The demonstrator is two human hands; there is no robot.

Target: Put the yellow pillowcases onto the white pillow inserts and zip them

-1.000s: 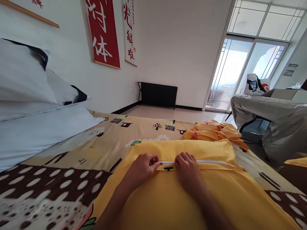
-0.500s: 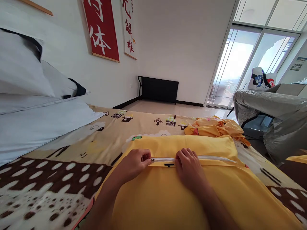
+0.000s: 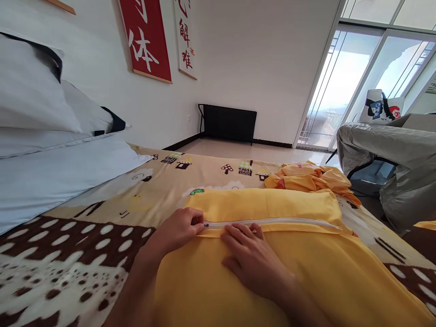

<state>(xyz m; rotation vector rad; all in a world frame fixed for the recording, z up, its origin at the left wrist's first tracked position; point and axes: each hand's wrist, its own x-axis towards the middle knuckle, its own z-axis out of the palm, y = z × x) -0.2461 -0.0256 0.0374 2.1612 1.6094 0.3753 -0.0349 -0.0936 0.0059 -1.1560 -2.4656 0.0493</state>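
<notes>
A yellow pillow (image 3: pixel 272 281) in a zipped cover lies on the patterned bed sheet (image 3: pixel 102 227) right in front of me. A white zipper (image 3: pixel 275 221) runs along its far edge and looks closed along its length. My left hand (image 3: pixel 179 227) pinches the zipper's left end, fingers closed on the pull. My right hand (image 3: pixel 252 259) lies flat on the yellow cover just below the zipper, fingers stretched out.
White pillows and a white duvet (image 3: pixel 51 154) are stacked at the left. A crumpled yellow cloth (image 3: pixel 309 179) lies beyond the pillow. A grey covered piece of furniture (image 3: pixel 391 159) stands at the right beside glass doors. A black radiator (image 3: pixel 228 123) stands against the far wall.
My left hand has drawn the zipper pull leftwards to the pillow's end. My right hand has gone from pinching the seam to lying flat, and slid left and nearer.
</notes>
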